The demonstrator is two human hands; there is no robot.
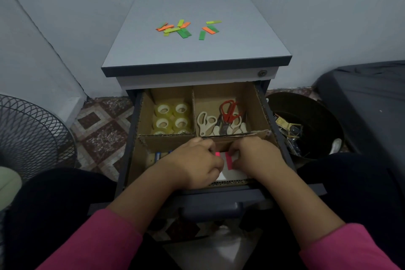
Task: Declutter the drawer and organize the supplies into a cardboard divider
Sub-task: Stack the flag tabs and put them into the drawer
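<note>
The open drawer (131,138) holds a cardboard divider (193,103). Its back left cell contains several clear tape rolls (172,117); the back right cell holds several scissors (221,120), one with red handles. In the front right cell lie pink sticky flags (229,161) on white paper (230,173). My left hand (197,163) and my right hand (256,156) are both down in that cell, fingers curled around the pink flags. Pens (158,155) peek out in the front left cell.
Loose green, orange and yellow sticky flags (186,28) are scattered on the cabinet top (197,50). A dark waste bin (306,125) with scraps stands to the right, a wire fan guard (28,133) to the left. My knees flank the drawer.
</note>
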